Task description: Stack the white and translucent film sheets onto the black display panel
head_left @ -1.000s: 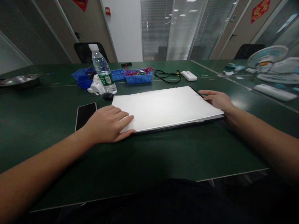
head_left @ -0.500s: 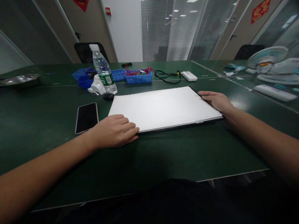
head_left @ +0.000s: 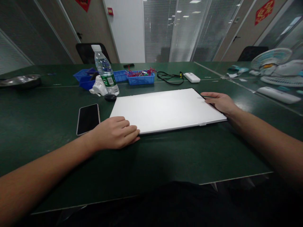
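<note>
A flat, white rectangular panel [head_left: 165, 108] with a thin dark edge lies before me, low over the green table. My left hand [head_left: 117, 132] is closed on its near left corner, fingers on top and the thumb side partly hidden. On the other side, my right hand [head_left: 220, 102] grips the panel's right edge, with the thumb near the top face and the other fingers beside or under it. A smartphone [head_left: 88, 119] with a dark screen lies just left of my left hand. Close to the panel's far left corner sits a black computer mouse [head_left: 110, 97].
A water bottle [head_left: 106, 74] stands behind the mouse, beside a crumpled white item [head_left: 98, 86]. Farther back are blue bins [head_left: 141, 80], one with red wires, a black cable [head_left: 170, 78] and a white box [head_left: 192, 77]. A fan [head_left: 272, 67] lies at right, a metal pan [head_left: 20, 81] at left.
Almost nothing differs. The panel's near edge appears tilted very slightly, showing more of its light rim; both hands keep their places on it.
</note>
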The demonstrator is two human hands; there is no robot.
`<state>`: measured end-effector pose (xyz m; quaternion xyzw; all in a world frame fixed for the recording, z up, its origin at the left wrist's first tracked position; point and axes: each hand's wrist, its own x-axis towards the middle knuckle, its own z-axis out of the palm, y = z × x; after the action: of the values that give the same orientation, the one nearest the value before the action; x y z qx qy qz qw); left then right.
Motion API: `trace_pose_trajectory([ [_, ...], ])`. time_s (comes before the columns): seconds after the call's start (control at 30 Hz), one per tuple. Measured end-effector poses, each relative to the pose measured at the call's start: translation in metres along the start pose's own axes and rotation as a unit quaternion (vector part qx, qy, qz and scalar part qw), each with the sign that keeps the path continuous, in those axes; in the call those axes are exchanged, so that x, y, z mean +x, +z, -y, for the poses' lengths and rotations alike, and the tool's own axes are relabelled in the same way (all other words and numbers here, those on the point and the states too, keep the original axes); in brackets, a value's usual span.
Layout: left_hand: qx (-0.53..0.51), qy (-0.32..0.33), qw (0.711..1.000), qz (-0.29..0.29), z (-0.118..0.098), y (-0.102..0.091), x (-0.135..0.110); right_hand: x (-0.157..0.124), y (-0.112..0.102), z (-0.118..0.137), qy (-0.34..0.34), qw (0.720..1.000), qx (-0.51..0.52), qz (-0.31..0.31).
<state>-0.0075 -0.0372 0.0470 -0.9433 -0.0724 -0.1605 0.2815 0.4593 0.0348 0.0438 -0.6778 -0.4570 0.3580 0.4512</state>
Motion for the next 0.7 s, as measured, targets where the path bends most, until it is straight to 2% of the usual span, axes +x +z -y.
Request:
trace_pose_trajectory([
  [0.1,0.012,-0.002,1.000,0.003,-0.001,-0.006,0.000,0.002,0.000,0.000,0.021,1.000,-0.010,0.000],
  [0.27,0.038,-0.020,0.998,-0.035,-0.001,-0.013,-0.002,0.008,-0.003,-0.002,0.029,0.998,-0.046,0.016],
  [0.4,0.051,-0.022,0.998,-0.020,0.000,-0.014,-0.006,0.011,-0.006,-0.005,-0.021,0.990,-0.136,0.024],
  [0.5,0.064,-0.023,0.998,-0.020,0.000,-0.012,-0.007,0.010,-0.007,-0.005,-0.057,0.981,-0.187,0.008],
  [0.7,0.076,-0.054,0.995,-0.025,0.002,-0.012,-0.010,0.013,-0.012,-0.003,-0.042,0.977,-0.207,-0.002],
])
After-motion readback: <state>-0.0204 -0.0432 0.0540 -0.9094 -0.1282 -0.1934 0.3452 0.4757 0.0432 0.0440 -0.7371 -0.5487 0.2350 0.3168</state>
